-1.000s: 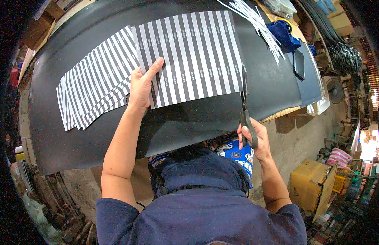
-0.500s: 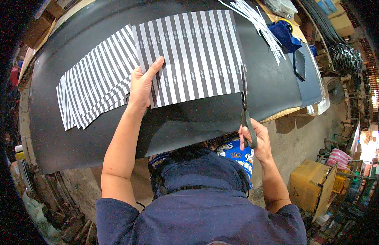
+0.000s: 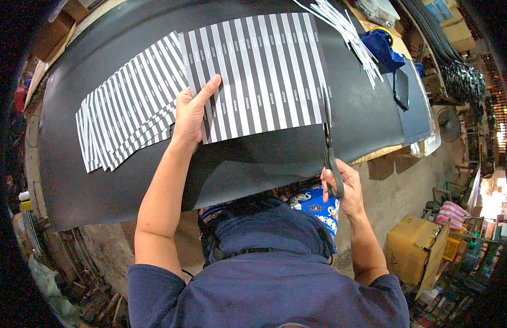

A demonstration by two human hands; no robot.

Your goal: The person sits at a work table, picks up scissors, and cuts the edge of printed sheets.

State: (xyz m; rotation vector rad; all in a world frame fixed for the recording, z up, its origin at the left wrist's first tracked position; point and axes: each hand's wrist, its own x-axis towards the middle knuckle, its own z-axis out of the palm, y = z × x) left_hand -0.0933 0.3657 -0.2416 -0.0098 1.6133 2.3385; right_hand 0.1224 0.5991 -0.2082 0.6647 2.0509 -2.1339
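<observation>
Striped sheet (image 3: 259,76) held up over the black counter (image 3: 242,164), left hand (image 3: 190,115) pinching its near-left edge between thumb and fingers; right hand's (image 3: 344,186) fingers curled through the scissors' (image 3: 332,172) handles, blades at the sheet's right edge!

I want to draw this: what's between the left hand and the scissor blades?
Between the left hand and scissor blades lies the striped sheet, in the head view.

Cluttered workshop: black-covered worktable (image 3: 237,169), bare floor (image 3: 374,205), cardboard box (image 3: 409,246).
</observation>
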